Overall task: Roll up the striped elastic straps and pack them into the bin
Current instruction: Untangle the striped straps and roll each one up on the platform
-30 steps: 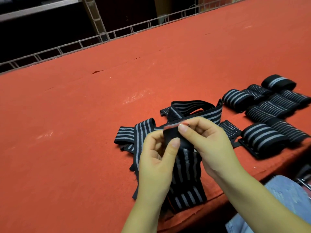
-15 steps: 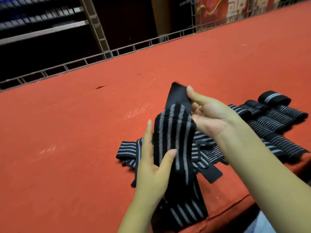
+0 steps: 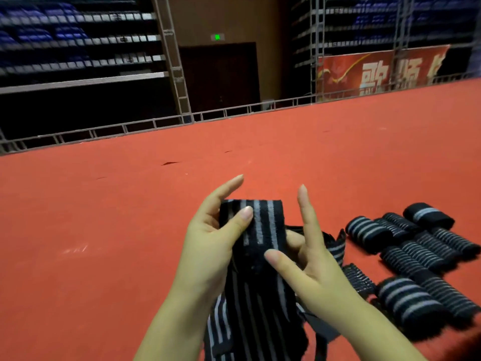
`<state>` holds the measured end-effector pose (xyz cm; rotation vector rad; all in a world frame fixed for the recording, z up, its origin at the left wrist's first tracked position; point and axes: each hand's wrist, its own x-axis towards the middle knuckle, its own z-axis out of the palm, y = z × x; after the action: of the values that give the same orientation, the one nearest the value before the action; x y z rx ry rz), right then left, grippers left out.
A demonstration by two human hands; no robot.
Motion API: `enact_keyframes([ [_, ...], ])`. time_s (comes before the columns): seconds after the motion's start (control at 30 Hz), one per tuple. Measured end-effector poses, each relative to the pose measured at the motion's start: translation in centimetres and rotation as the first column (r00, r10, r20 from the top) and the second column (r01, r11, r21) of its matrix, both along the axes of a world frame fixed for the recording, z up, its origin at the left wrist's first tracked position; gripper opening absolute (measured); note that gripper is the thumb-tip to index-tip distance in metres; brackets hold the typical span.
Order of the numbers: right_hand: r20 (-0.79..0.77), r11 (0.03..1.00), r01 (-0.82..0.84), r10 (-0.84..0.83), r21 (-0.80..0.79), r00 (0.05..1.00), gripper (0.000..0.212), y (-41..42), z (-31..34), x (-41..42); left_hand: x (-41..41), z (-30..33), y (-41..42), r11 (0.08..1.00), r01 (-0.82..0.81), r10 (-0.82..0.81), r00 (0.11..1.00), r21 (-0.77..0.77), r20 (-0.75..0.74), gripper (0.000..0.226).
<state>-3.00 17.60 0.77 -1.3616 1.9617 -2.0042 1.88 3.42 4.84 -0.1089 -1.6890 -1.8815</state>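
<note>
A black elastic strap with grey stripes point(image 3: 263, 225) is lifted above the red table, its top end folded over into the start of a roll and its tail hanging toward me. My left hand point(image 3: 208, 246) grips the roll's left side, thumb on its front, index finger straight up. My right hand point(image 3: 312, 269) pinches the right side, thumb on the strap, index finger raised. Part of another loose strap point(image 3: 335, 246) shows behind my right hand. Several rolled straps point(image 3: 416, 251) lie at the right. No bin is in view.
The red felt table point(image 3: 104, 230) stretches far left and back to a low metal rail point(image 3: 156, 123). Dark shelving racks point(image 3: 78, 48) and a red banner point(image 3: 377, 71) stand beyond it. The table's near edge runs under my forearms.
The view has tilted upward. The strap's end has been folded down into a short roll, and both hands have closed in on its sides with index fingers lifted.
</note>
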Motion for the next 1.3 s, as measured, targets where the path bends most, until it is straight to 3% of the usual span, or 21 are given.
enact_keyframes([
  [0.2,0.007,0.985,0.011,-0.01,-0.173,1.0,0.076,-0.7,3.1,-1.5,-1.2,2.7,-0.1,0.98,-0.048,0.036,0.997,-0.194,-0.064,0.039],
  [0.33,0.235,0.922,0.091,0.0,-0.376,0.972,0.072,-1.5,6.4,-3.1,-1.2,2.7,-0.1,0.977,0.012,-0.019,0.999,-0.215,-0.029,0.059],
  [0.43,0.329,0.855,0.185,-0.018,-0.485,0.944,0.073,-2.1,9.0,-4.8,-0.7,1.9,-0.5,0.972,-0.067,0.049,0.995,-0.226,-0.083,0.068],
  [0.57,0.298,0.836,0.182,-0.023,-0.518,0.954,0.076,-2.8,12.3,-5.7,-0.6,1.9,-1.3,0.98,-0.063,0.047,0.995,-0.189,-0.086,0.07],
  [0.67,0.322,0.849,0.188,-0.022,-0.495,0.946,0.076,-3.6,13.7,-6.1,-0.3,2.2,-2.1,0.963,-0.066,0.04,0.994,-0.261,-0.101,0.084],
  [0.8,0.405,0.835,0.198,0.033,-0.514,0.914,0.076,-3.6,15.0,-6.8,-0.4,1.4,-3.0,0.914,0.037,-0.01,0.998,-0.403,0.069,0.108],
  [0.97,0.37,0.861,0.162,0.033,-0.482,0.928,0.078,-2.8,15.4,-7.0,-1.2,1.2,-4.6,0.914,-0.307,0.308,0.951,-0.267,-0.037,0.097],
  [1.1,0.352,0.839,0.137,0.068,-0.526,0.934,0.076,-3.1,15.6,-7.9,-1.9,1.7,-5.6,0.787,-0.52,0.501,0.853,-0.331,-0.149,0.086],
  [1.23,0.352,0.833,0.097,0.122,-0.544,0.928,0.071,-3.5,16.5,-7.9,-3.2,1.8,-6.4,0.642,-0.599,0.578,0.788,-0.478,-0.211,0.076],
  [1.3,0.365,0.813,0.083,0.165,-0.576,0.916,0.069,-3.6,17.2,-7.5,-3.7,1.7,-6.6,0.652,-0.55,0.53,0.823,-0.522,-0.205,0.075],
])
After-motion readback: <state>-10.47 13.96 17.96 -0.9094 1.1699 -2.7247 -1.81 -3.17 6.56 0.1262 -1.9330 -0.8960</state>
